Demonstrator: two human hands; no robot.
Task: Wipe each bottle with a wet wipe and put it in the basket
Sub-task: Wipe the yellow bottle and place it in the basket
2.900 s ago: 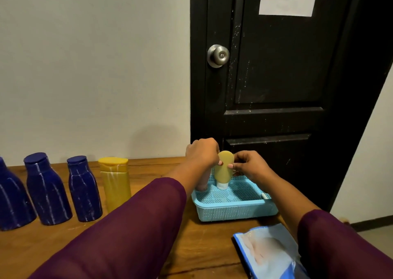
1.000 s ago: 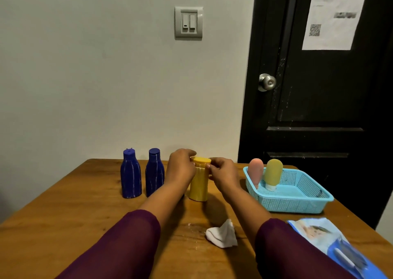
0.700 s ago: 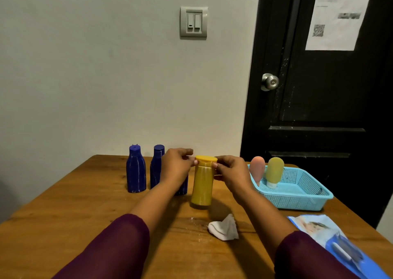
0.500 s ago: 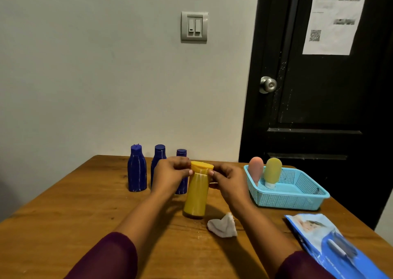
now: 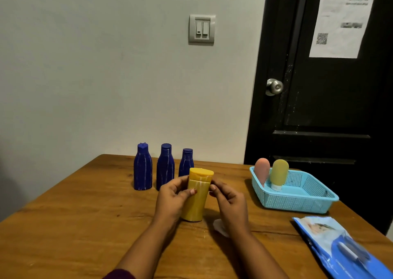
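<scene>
Yellow bottle (image 5: pixel 196 200) centre-low in frame, base on table (image 5: pixel 74 225), top tipped slightly right. Left hand (image 5: pixel 172 202) wraps its left side, thumb across front. Right hand (image 5: pixel 230 204) pinches right shoulder under cap. Crumpled wipe (image 5: pixel 220 227) under right wrist. 3 blue bottles (image 5: pixel 165 170) behind. Basket (image 5: pixel 297 202) at right holds 2 tubes (image 5: pixel 280 172).

My right hand (image 5: pixel 229 202) is covering most of the crumpled white wipe (image 5: pixel 219 227), so only a corner is showing on the tabletop (image 5: pixel 85 225). The yellow bottle (image 5: pixel 196 198) is hiding the base of the smallest blue bottle (image 5: pixel 186 161), and my left hand (image 5: pixel 172 202) is masking the yellow bottle's left side. The frame edge is cutting off the blue wet-wipe pack (image 5: pixel 340 247) at bottom right. The door notice (image 5: pixel 340 19) is running off the top, its print too blurred to read.
</scene>
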